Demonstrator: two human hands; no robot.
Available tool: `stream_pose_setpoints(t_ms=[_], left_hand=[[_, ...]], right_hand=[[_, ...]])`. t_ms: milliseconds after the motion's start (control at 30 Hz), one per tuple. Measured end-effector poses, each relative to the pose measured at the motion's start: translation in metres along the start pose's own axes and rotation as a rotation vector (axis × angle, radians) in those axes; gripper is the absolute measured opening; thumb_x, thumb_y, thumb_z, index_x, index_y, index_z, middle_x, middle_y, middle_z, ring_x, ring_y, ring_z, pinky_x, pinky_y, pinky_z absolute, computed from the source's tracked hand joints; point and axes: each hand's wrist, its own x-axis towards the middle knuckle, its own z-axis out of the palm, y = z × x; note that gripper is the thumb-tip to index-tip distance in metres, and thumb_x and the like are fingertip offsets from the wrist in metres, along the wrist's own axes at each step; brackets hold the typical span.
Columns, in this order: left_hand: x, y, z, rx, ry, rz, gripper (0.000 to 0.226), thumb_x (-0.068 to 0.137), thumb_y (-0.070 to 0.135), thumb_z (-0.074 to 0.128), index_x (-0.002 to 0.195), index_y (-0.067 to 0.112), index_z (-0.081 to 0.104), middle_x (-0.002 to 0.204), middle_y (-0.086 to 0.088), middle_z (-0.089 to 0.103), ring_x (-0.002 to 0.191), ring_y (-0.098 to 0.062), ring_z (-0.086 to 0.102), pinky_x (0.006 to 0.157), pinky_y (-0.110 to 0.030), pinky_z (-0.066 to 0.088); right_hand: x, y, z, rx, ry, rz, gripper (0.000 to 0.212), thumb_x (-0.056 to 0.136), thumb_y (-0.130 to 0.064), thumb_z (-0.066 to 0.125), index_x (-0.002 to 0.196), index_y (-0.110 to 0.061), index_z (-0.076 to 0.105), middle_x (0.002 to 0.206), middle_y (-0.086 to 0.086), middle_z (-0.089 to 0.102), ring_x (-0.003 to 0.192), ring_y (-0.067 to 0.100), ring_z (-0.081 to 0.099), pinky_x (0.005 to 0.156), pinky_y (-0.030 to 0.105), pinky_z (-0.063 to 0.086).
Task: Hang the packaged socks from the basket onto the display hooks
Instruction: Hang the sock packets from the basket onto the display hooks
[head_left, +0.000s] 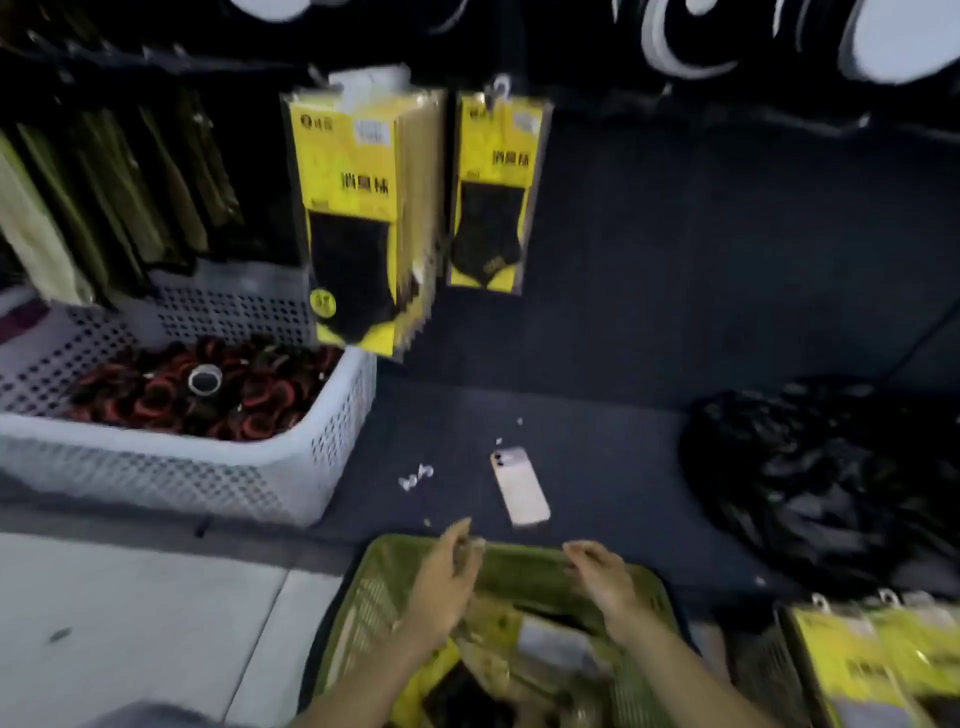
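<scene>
A thick stack of yellow sock packs (358, 218) hangs from a hook on the dark display wall, and a single yellow pack (493, 192) hangs on the hook to its right. Below, a green mesh basket (524, 566) holds more sock packs (457, 680). Both hands hover over the basket. My left hand (447, 577) has loosely curled fingers and seems to pinch something small at its fingertips; blur hides what it is. My right hand (602, 577) is relaxed and holds nothing.
A white perforated crate (218, 467) of red-and-black rolled items stands at the left. A phone (519, 486) and small white scraps (415, 475) lie on the dark surface. A black plastic bag (821, 478) sits at the right, with more yellow packs (878, 665) in a second basket at the lower right.
</scene>
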Motion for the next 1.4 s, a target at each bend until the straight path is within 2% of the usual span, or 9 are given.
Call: stream_pose_setpoints(t_ms=[167,333,500,667,733,800,933,1233,1400], left_hand=[[-0.039,-0.079,0.003,0.214,-0.173,-0.165,0.026,0.095,0.017,0.054,0.117,0.002,0.059,0.114,-0.006,0.064,0.106,-0.025,0.061,0.083,-0.02,0.043],[-0.061,-0.13,0.001,0.305,-0.191,-0.393,0.048,0.095,0.036,0.052,0.132,0.004,0.049,0.134,-0.012,0.054,0.123,-0.028,0.05,0.095,-0.028,0.04],[-0.062,-0.151,0.002,0.277,-0.171,-0.517,0.05,0.095,0.036,0.052,0.134,0.004,0.046,0.132,-0.015,0.052,0.115,-0.03,0.054,0.089,-0.031,0.045],[-0.056,-0.168,0.007,0.145,-0.035,-0.654,0.036,0.093,0.017,0.057,0.123,-0.004,0.052,0.108,-0.016,0.06,0.06,-0.009,0.058,0.039,-0.008,0.041],[-0.056,-0.171,0.008,0.116,0.018,-0.742,0.046,0.093,0.022,0.058,0.131,-0.001,0.045,0.123,-0.017,0.055,0.079,-0.016,0.065,0.053,-0.016,0.043],[-0.053,-0.175,0.01,0.148,0.051,-0.77,0.052,0.092,0.025,0.058,0.135,0.0,0.042,0.135,-0.018,0.05,0.111,-0.032,0.057,0.068,-0.025,0.043],[-0.047,-0.183,0.015,0.146,0.087,-0.794,0.067,0.084,0.029,0.069,0.136,-0.002,0.039,0.134,-0.022,0.049,0.12,-0.038,0.05,0.097,-0.044,0.045],[-0.053,-0.178,0.033,0.003,-0.09,-0.792,0.048,0.086,0.019,0.067,0.127,0.0,0.05,0.127,-0.017,0.057,0.114,-0.033,0.055,0.095,-0.043,0.048],[-0.057,-0.172,0.034,-0.12,-0.089,-0.845,0.05,0.084,0.014,0.07,0.127,0.001,0.048,0.129,-0.018,0.057,0.113,-0.034,0.057,0.093,-0.041,0.051]], right_hand=[[-0.024,0.086,0.002,-0.062,-0.053,0.208,0.026,0.094,-0.008,0.055,0.114,0.007,0.063,0.108,0.027,0.065,0.078,0.03,0.062,0.065,0.03,0.052],[-0.032,0.144,-0.01,-0.153,-0.2,0.288,0.026,0.093,-0.024,0.06,0.114,-0.008,0.062,0.113,0.016,0.063,0.093,0.023,0.063,0.073,0.028,0.05],[-0.023,0.171,-0.001,-0.189,-0.294,0.398,0.034,0.086,-0.033,0.068,0.111,-0.01,0.062,0.118,0.012,0.061,0.112,0.03,0.056,0.085,0.031,0.044],[-0.013,0.187,0.022,-0.311,-0.231,0.347,0.078,0.077,-0.04,0.076,0.141,-0.01,0.041,0.145,0.006,0.045,0.131,0.024,0.045,0.105,0.033,0.039],[-0.01,0.197,0.026,-0.476,-0.156,0.286,0.08,0.076,-0.049,0.075,0.14,-0.012,0.044,0.149,0.005,0.039,0.135,0.023,0.039,0.11,0.033,0.034],[-0.011,0.205,0.029,-0.306,-0.13,0.36,0.083,0.072,-0.037,0.082,0.14,-0.008,0.043,0.147,0.008,0.041,0.134,0.026,0.041,0.11,0.038,0.036],[-0.012,0.212,0.037,-0.162,-0.095,0.43,0.091,0.068,-0.03,0.086,0.141,-0.006,0.038,0.146,0.012,0.042,0.132,0.03,0.042,0.108,0.044,0.039],[-0.012,0.206,0.048,-0.167,-0.061,0.319,0.076,0.064,-0.028,0.087,0.125,-0.006,0.047,0.126,0.012,0.056,0.111,0.027,0.056,0.094,0.041,0.05],[-0.026,0.195,0.052,-0.209,-0.249,0.31,0.082,0.069,-0.037,0.083,0.134,-0.008,0.044,0.139,0.011,0.049,0.115,0.023,0.05,0.088,0.031,0.043]])
